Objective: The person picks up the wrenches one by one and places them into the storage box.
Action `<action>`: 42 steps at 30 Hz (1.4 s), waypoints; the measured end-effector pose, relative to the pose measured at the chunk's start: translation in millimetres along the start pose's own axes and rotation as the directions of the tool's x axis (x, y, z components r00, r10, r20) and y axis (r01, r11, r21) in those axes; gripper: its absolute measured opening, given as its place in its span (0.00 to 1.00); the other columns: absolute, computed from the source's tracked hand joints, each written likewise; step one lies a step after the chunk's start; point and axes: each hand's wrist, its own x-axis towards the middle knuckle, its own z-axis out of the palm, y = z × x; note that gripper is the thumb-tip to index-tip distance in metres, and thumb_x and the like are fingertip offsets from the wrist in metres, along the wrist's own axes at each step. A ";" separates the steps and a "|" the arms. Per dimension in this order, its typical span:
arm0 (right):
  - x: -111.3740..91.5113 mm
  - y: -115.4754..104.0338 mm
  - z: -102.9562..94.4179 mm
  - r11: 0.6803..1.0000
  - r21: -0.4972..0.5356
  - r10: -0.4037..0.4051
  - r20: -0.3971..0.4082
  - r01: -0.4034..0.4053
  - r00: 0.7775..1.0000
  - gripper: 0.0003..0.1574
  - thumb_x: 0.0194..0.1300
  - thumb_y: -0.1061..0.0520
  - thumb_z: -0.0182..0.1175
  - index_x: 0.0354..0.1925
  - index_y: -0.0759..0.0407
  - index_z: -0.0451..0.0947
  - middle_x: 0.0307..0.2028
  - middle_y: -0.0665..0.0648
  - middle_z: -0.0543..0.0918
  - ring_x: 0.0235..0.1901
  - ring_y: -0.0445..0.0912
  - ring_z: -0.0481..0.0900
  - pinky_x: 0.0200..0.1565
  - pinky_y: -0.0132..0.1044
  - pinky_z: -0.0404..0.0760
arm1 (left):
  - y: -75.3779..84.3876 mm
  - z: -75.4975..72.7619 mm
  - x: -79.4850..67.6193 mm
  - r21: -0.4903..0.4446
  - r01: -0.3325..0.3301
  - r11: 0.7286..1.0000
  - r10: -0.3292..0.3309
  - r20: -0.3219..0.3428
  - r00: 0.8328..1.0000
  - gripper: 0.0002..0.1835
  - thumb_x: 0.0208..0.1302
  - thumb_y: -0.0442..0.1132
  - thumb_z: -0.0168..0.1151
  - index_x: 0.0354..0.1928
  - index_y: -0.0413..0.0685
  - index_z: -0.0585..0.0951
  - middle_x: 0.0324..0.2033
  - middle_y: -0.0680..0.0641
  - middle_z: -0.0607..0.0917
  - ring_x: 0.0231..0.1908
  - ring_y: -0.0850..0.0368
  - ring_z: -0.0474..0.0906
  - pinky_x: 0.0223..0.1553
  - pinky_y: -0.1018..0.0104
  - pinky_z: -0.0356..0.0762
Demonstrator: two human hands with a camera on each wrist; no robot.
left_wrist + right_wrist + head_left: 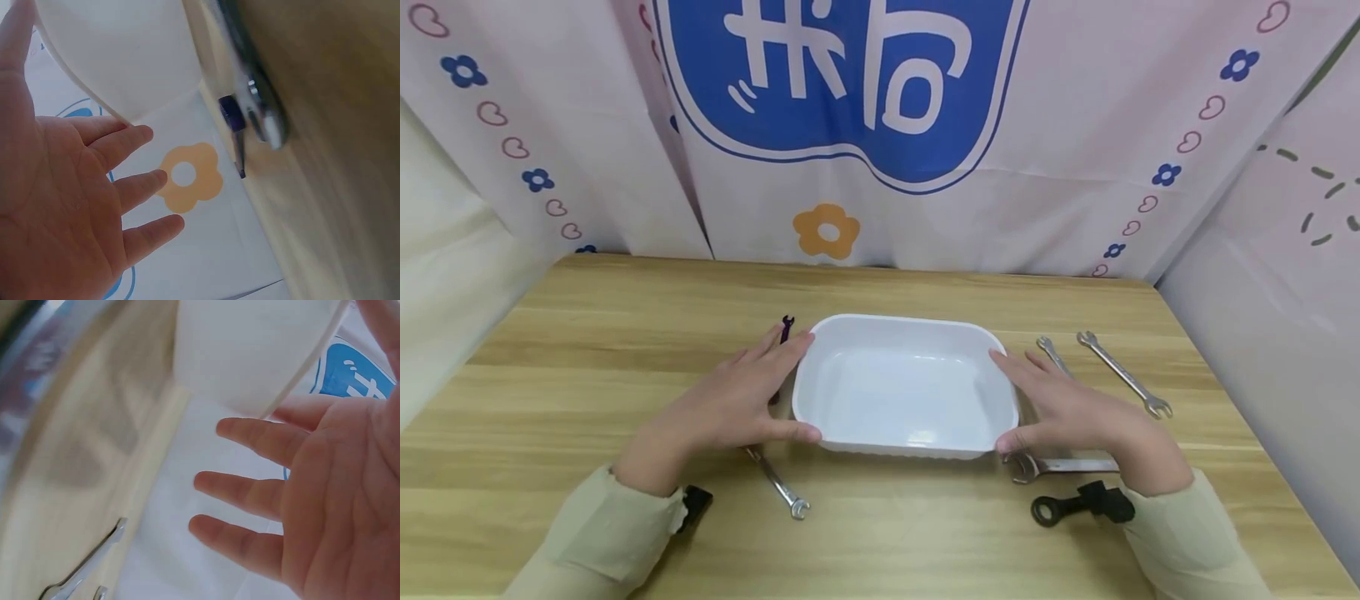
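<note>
A white rectangular tray (895,400) with rounded corners stands on the wooden table between the two hands. The left hand (737,404) touches its left end, thumb at the near corner and index finger at the far one. At the opposite end, the right hand (1067,408) touches the rim in the same way. Both wrist views show the other fingers spread and fairly straight beside the tray's wall (119,56). A dark purple wrench (786,327) lies partly hidden behind the left hand, and a silver wrench (778,483) reaches out below it.
Right of the tray lie a long double-ended wrench (1123,373), a smaller wrench (1052,354) and a large open-ended wrench (1075,466), the last two partly covered by the right hand. A black ring-ended tool (1047,510) is by the right cuff. A printed curtain (760,200) borders the table's back.
</note>
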 end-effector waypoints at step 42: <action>5.6 -1.9 -3.7 0.993 0.116 -0.008 0.073 -0.001 0.997 0.68 0.47 0.32 0.65 0.72 0.58 0.41 0.71 0.63 0.51 0.68 0.60 0.49 0.65 0.60 0.51 | -21.8 -10.4 -33.5 -0.120 -0.210 0.970 0.230 0.191 0.954 0.15 0.50 0.43 0.68 0.43 0.55 0.82 0.40 0.59 0.80 0.43 0.62 0.75 0.47 0.61 0.75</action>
